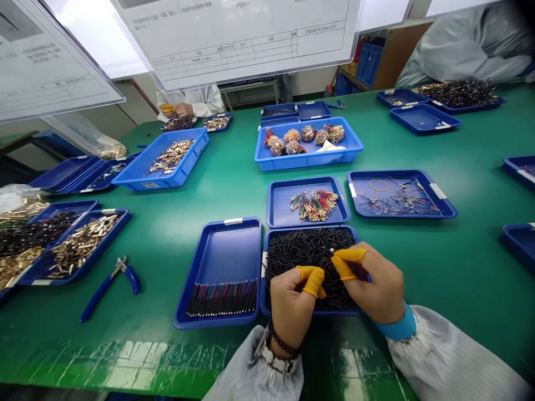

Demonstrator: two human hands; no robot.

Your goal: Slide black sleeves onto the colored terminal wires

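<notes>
My left hand [292, 306] and my right hand [374, 281], both with yellow finger cots, meet over a blue tray of short black tubes [309, 248]. Between my right thumb and index finger is a thin wire piece with a shiny metal end [332, 252]. The left fingertips are pinched together just beside it; what they hold is too small to make out. To the left, a blue tray [225, 245] bears a row of black-sleeved wire pieces [221, 299] lying side by side. Behind the tubes, another tray holds coloured wires with gold ends [315, 205].
Blue-handled cutters [111, 287] lie at left near trays of metal pins [83, 245]. A tray of loose wires [401, 197] sits at right, a bin with wire bundles [309, 159] behind. Printed sheets [251, 44] hang above. Two co-workers in pale sleeves [209, 100] sit across.
</notes>
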